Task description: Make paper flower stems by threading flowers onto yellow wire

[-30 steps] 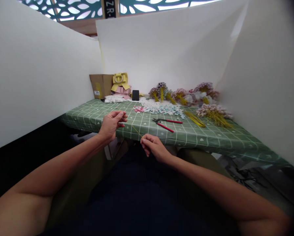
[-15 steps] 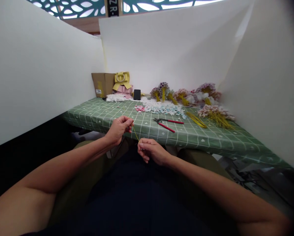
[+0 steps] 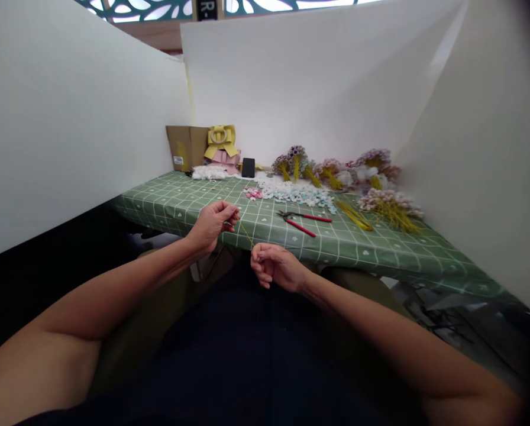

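A head-worn camera looks forward and down past the left hand and right hand to the green table.

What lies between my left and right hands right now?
In the head view, a thin yellow strand slants from the left hand down to the right hand.

Black upright sign, top edge of view, above the white back panel: light capital "R", turned on its side, short dash-like stroke beneath it. Upper part cut off by the edge of view; any fuller wording out of sight. Cardboard box, left rear of worktop: small white label low on its side, dark print, too small to read.
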Demonstrator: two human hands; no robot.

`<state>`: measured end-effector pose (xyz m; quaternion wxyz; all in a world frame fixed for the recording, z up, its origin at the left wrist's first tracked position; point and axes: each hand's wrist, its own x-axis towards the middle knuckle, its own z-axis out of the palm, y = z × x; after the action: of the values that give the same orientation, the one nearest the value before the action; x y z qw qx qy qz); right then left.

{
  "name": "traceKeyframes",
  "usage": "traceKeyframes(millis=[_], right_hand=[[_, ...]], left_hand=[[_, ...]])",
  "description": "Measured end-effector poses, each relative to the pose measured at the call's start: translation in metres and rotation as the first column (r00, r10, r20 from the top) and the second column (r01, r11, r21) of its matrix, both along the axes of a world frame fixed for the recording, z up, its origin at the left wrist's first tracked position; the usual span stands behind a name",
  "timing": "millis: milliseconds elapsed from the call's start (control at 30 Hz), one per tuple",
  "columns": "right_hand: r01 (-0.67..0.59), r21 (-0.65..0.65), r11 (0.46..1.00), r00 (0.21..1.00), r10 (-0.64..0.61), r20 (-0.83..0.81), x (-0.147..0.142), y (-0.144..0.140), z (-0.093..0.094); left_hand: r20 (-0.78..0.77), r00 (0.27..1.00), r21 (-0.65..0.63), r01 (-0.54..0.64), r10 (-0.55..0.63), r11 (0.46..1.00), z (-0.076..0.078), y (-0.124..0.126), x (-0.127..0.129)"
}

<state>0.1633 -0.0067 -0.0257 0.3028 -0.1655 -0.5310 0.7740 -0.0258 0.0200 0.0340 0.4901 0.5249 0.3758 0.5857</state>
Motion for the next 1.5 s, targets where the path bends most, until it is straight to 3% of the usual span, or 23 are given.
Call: traceKeyframes(millis=[167, 400, 500, 567, 633, 733, 833, 900, 967, 1033, 1100, 1133, 1167, 1200, 1233, 1333, 1400, 1433, 1500], right_hand=[[0.038, 0.148, 0.988, 0.99, -0.057, 0.13, -0.007, -0.008, -0.002], [-0.015, 0.011, 1.0, 1.0, 0.015, 0.014, -0.005, -0.005, -0.011], [-0.055, 0.007, 0.998, 0.998, 0.055, 0.033, -0.006, -0.006, -0.013], [-0.019, 0.1, 0.995, 0.992, 0.006, 0.129, -0.008, -0.008, -0.014], [0.072, 0.285, 0.956, 0.955, -0.149, 0.256, -0.011, -0.01, -0.016], [0.141, 0.526, 0.839, 0.86, -0.366, 0.354, -0.015, -0.014, -0.024], [0.084, 0.648, 0.757, 0.808, -0.432, 0.401, -0.017, -0.015, -0.03], [0.016, 0.743, 0.669, 0.787, -0.466, 0.403, -0.016, -0.015, -0.027], [-0.043, 0.854, 0.519, 0.758, -0.539, 0.366, -0.01, -0.012, -0.016], [-0.088, 0.949, 0.303, 0.67, -0.687, 0.282, 0.001, -0.004, 0.001], [-0.164, 0.983, 0.078, 0.481, -0.864, 0.149, 0.017, 0.011, 0.018], [-0.207, 0.978, 0.007, 0.376, -0.923, 0.086, 0.027, 0.021, 0.024], [-0.243, 0.97, -0.025, 0.278, -0.96, 0.045, 0.037, 0.032, 0.029], [-0.264, 0.964, -0.023, 0.187, -0.982, 0.028, 0.048, 0.044, 0.031], [-0.283, 0.959, 0.012, 0.114, -0.992, 0.046, 0.06, 0.056, 0.032], [-0.271, 0.934, 0.233, -0.068, -0.972, 0.223, 0.091, 0.087, 0.025], [-0.247, 0.892, 0.379, -0.096, -0.926, 0.366, 0.106, 0.1, 0.018], [-0.243, 0.872, 0.424, -0.098, -0.905, 0.413, 0.11, 0.104, 0.015], [-0.253, 0.851, 0.459, -0.096, -0.888, 0.45, 0.115, 0.108, 0.012]], left_hand=[[-0.045, 0.999, 0.006, -0.022, 0.022, 1.0, -0.004, -0.001, 0.003], [0.09, 0.987, -0.035, 0.133, -0.13, 0.99, -0.004, 0.004, -0.003], [0.106, 0.985, -0.032, 0.14, -0.135, 0.99, -0.003, 0.004, -0.004], [0.079, 0.993, -0.014, 0.093, -0.092, 0.996, -0.004, 0.002, -0.003], [0.046, 0.998, -0.006, 0.033, -0.033, 0.999, -0.005, 0.0, 0.0], [0.034, 0.999, -0.035, 0.006, -0.005, 0.999, -0.008, -0.002, 0.004], [0.072, 0.995, -0.065, 0.072, -0.067, 0.995, -0.01, -0.004, 0.006], [0.096, 0.987, -0.064, 0.135, -0.128, 0.989, -0.009, -0.006, 0.008], [0.103, 0.983, -0.048, 0.155, -0.149, 0.987, -0.007, -0.008, 0.008], [0.086, 0.99, -0.021, 0.111, -0.109, 0.994, -0.004, -0.008, 0.008], [0.048, 0.997, 0.0, 0.054, -0.054, 0.999, -0.003, -0.008, 0.007], [0.028, 0.999, 0.002, 0.035, -0.035, 0.999, -0.004, -0.007, 0.007], [0.013, 1.0, -0.001, 0.025, -0.025, 1.0, -0.005, -0.006, 0.007], [0.002, 1.0, -0.012, 0.025, -0.025, 1.0, -0.007, -0.005, 0.007], [-0.007, 0.999, -0.028, 0.035, -0.035, 0.999, -0.01, -0.004, 0.008], [-0.03, 0.997, -0.091, 0.07, -0.073, 0.993, -0.02, -0.002, 0.01], [-0.05, 0.994, -0.128, 0.087, -0.094, 0.988, -0.025, -0.002, 0.012], [-0.058, 0.993, -0.14, 0.094, -0.103, 0.986, -0.027, -0.002, 0.012], [-0.079, 0.99, -0.15, 0.104, -0.117, 0.983, -0.03, -0.003, 0.013]])
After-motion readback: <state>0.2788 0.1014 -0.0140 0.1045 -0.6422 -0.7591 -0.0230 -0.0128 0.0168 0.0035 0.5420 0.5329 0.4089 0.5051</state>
